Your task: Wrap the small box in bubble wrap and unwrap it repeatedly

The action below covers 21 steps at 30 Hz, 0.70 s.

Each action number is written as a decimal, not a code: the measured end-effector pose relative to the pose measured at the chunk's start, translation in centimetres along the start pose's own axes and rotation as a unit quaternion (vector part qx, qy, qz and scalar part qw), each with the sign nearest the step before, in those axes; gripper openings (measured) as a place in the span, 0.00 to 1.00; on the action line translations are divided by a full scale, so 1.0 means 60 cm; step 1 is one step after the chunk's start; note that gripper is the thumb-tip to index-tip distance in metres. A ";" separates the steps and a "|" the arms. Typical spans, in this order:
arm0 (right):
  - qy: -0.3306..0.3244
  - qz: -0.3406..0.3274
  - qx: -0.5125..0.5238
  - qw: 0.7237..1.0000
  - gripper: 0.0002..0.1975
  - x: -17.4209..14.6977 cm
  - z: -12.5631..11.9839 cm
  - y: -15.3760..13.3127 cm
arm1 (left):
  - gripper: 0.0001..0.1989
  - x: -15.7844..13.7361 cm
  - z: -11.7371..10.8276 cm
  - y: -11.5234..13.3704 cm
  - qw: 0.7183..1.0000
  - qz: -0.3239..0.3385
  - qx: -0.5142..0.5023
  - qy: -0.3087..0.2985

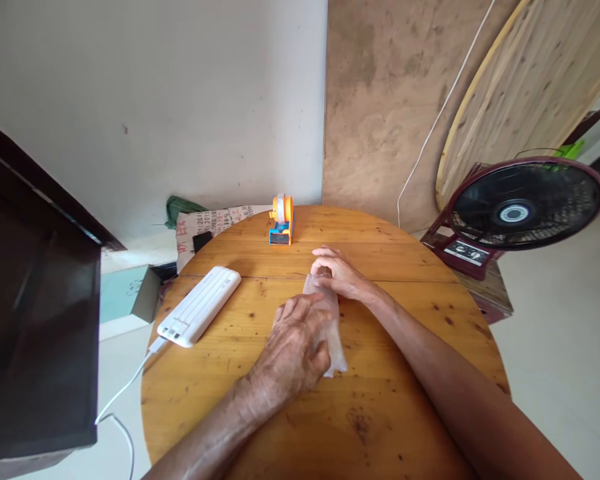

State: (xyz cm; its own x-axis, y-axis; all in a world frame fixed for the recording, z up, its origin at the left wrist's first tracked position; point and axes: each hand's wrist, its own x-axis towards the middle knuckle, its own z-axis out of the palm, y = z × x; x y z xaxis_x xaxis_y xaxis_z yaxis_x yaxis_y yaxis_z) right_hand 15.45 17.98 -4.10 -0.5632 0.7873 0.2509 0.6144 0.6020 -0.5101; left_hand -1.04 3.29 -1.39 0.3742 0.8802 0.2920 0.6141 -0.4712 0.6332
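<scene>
On the wooden table lies a narrow strip of whitish, translucent wrap [336, 340], perhaps folded bubble wrap, running away from me. My left hand [300, 340] covers its middle from the left, fingers bent over the top and thumb nearer me, holding it against the table. At the far end, my right hand [337, 273] has thumb and curled fingers closed on the wrap's edge. What lies inside the wrap, if anything, is hidden.
A tape dispenser [281, 220] in orange and blue stands at the table's [380, 427] far side. To the left lies a white power bank [200, 307] with a cable [125, 390] trailing off the edge. A dark red fan [515, 213] stands beyond the right edge.
</scene>
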 end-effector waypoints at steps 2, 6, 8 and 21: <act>0.022 0.019 0.011 1.000 0.16 0.001 -0.004 -0.004 | 0.19 -0.001 0.001 -0.003 0.999 0.030 -0.007 -0.009; 0.076 0.101 0.130 0.983 0.18 -0.001 -0.035 -0.016 | 0.18 -0.001 0.006 -0.011 0.999 0.041 -0.032 0.001; 0.047 0.199 0.185 0.961 0.17 -0.006 -0.053 -0.021 | 0.19 -0.001 0.009 -0.014 0.998 0.047 -0.041 0.008; 0.002 0.342 0.197 0.919 0.06 -0.022 -0.032 -0.066 | 0.18 -0.002 0.011 -0.017 0.997 0.038 -0.059 0.015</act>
State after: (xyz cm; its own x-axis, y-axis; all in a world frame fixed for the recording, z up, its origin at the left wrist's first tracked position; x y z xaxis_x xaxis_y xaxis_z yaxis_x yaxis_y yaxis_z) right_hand 14.82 14.83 -0.82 -0.1168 0.9645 -0.2369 0.5755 -0.1287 -0.8076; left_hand -1.26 3.66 -2.57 0.3947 0.8441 0.3629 0.4983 -0.5285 0.6873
